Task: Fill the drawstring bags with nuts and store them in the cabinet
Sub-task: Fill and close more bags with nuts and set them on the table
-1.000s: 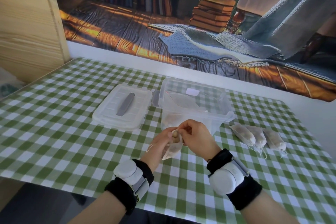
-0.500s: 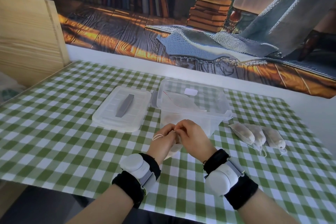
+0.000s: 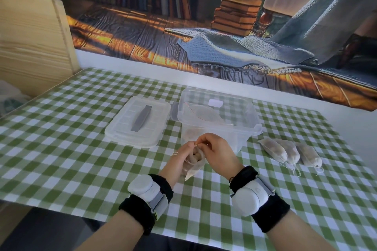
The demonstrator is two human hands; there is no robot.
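Three filled bags [image 3: 290, 154] lie done; your left hand [image 3: 179, 161] grips a fourth bag [image 3: 194, 166], your right hand [image 3: 218, 152] pinches its string; cabinet storage remains.

There is a single view, worn on the person's head, looking forward and steeply down across the counter [image 3: 61, 149]. Its wide angle bends straight lines near the borders. Both forearms enter from the bottom edge, close to the lens, and the left hand [image 3: 181, 159] and right hand [image 3: 218, 153] meet near the middle of the frame. The clear tub [image 3: 220, 116] sits just beyond them, mid-distance. The far wall with its printed backdrop [image 3: 204, 26] fills the upper third, and a wooden panel [image 3: 30, 47] closes the left side.
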